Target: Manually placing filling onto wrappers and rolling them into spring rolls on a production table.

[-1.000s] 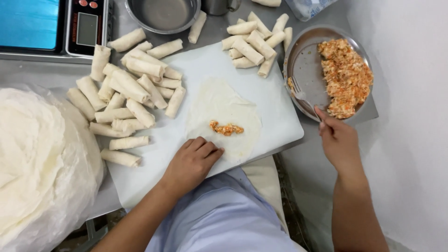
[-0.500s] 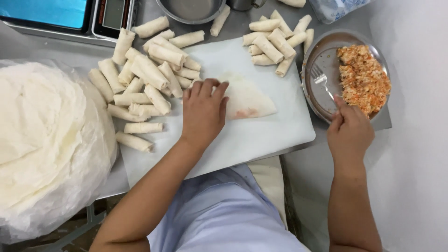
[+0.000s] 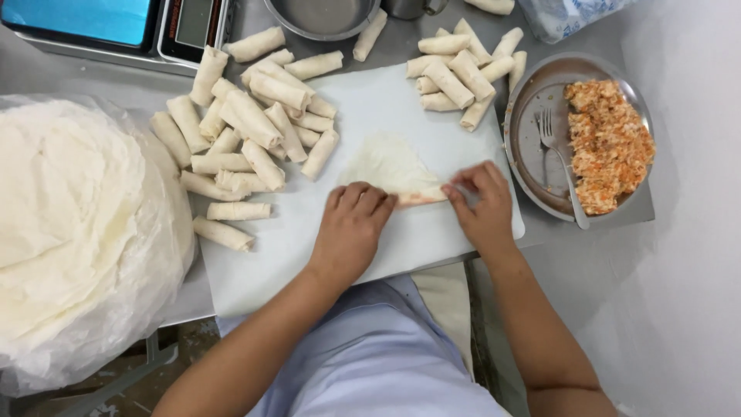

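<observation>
Two bare hands meet over the thin pale pastry wrapper (image 3: 390, 164), which lies folded on the white plastic cutting board (image 3: 401, 100) near its middle. We note the left hand (image 3: 351, 228) palm down with fingers curled onto the wrapper's near rolled edge, pressing it; the right hand (image 3: 480, 205) pinches the right end of that edge between fingertips. An orange tint shows through the roll, but the filling itself is hidden by the wrapper and fingers, so we cannot tell how much is inside.

Left of the wrapper we record a heap of pale finished pastry rolls (image 3: 247, 127) spilling from the board onto the grey metal table (image 3: 100, 77); a second, smaller cluster of rolls (image 3: 455, 73) lies at the board's far right corner. Right of the board sits a round metal plate (image 3: 532, 162) holding shredded orange filling (image 3: 610, 143) and a metal fork (image 3: 557, 158). The big stack of white round wrapper sheets in clear plastic (image 3: 77, 224) is cut off at the left edge. At the top edge, a metal bowl (image 3: 320, 15) and a digital scale with blue platform (image 3: 93, 19) are only partly in view.
</observation>
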